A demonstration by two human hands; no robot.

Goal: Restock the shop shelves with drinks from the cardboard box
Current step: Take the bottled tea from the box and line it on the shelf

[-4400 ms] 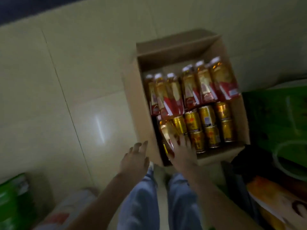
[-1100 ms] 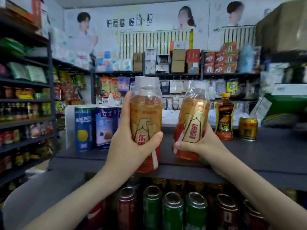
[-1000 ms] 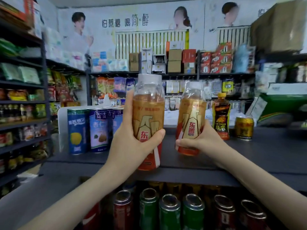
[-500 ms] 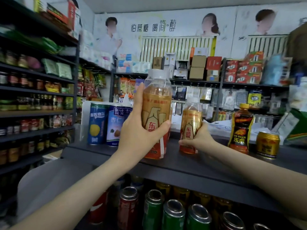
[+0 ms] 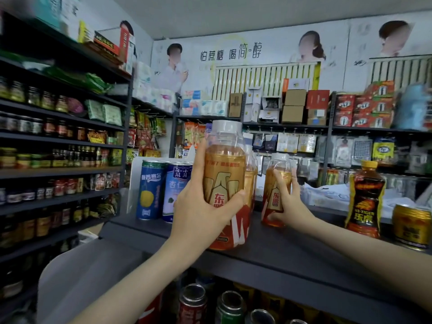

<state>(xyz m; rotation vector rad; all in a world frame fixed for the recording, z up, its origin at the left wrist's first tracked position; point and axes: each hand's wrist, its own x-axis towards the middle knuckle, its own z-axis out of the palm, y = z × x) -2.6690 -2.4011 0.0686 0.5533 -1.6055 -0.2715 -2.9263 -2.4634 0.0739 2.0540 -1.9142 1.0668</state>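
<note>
Item 1: front bottle [image 5: 224, 174], orange drink, upright, long axis vert. Left hand [image 5: 201, 206] grip wrapped round its mid-body from the left. Base at the shelf [image 5: 304, 249] front edge; touching or just above, cannot tell.
Item 2: rear bottle [image 5: 273, 197], same type, upright on the shelf, further back and to the right. Right hand [image 5: 289, 204] grip curled round it from the right.
Likely next: front bottle goes back, beside item 2.
Adj.: blue cans [image 5: 150, 190] left; dark bottle [image 5: 364, 197] and gold can [image 5: 411, 223] right.
</note>
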